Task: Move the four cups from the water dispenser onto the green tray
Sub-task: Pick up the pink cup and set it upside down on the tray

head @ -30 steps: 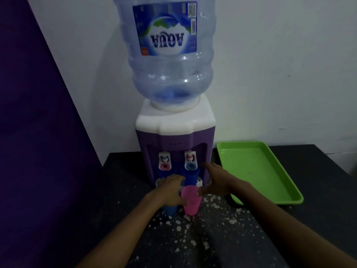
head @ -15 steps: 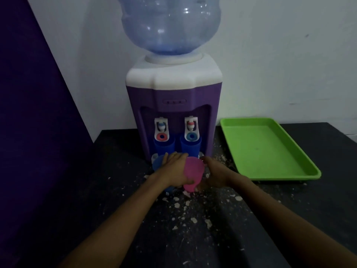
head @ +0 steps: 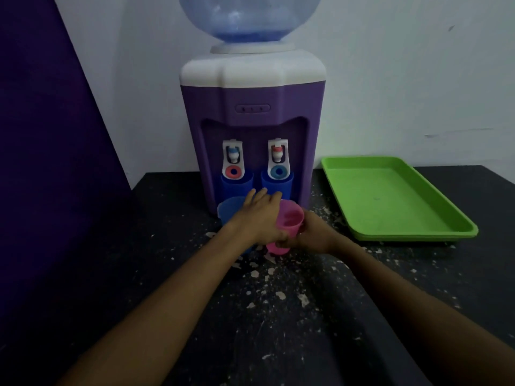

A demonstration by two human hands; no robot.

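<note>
A pink cup (head: 289, 218) is tilted and lifted slightly above the black table, in front of the purple water dispenser (head: 252, 101). My right hand (head: 312, 232) grips it from the right. My left hand (head: 259, 215) lies palm down over a blue cup (head: 230, 210) just left of the pink one, fingers stretched toward the dispenser, thumb touching the pink cup's base. Two more blue cups (head: 237, 186) (head: 278, 185) stand under the taps. The green tray (head: 390, 196) lies to the right and holds nothing.
The black table (head: 278, 316) is speckled with white flecks. A purple panel (head: 50, 162) rises along the left side. A white wall stands behind the dispenser and tray. A large water bottle (head: 250, 20) sits on top of the dispenser.
The pink cup has come up off the table and tipped toward me in my right hand. My left hand has stayed on the blue cup. The view has tilted down.
</note>
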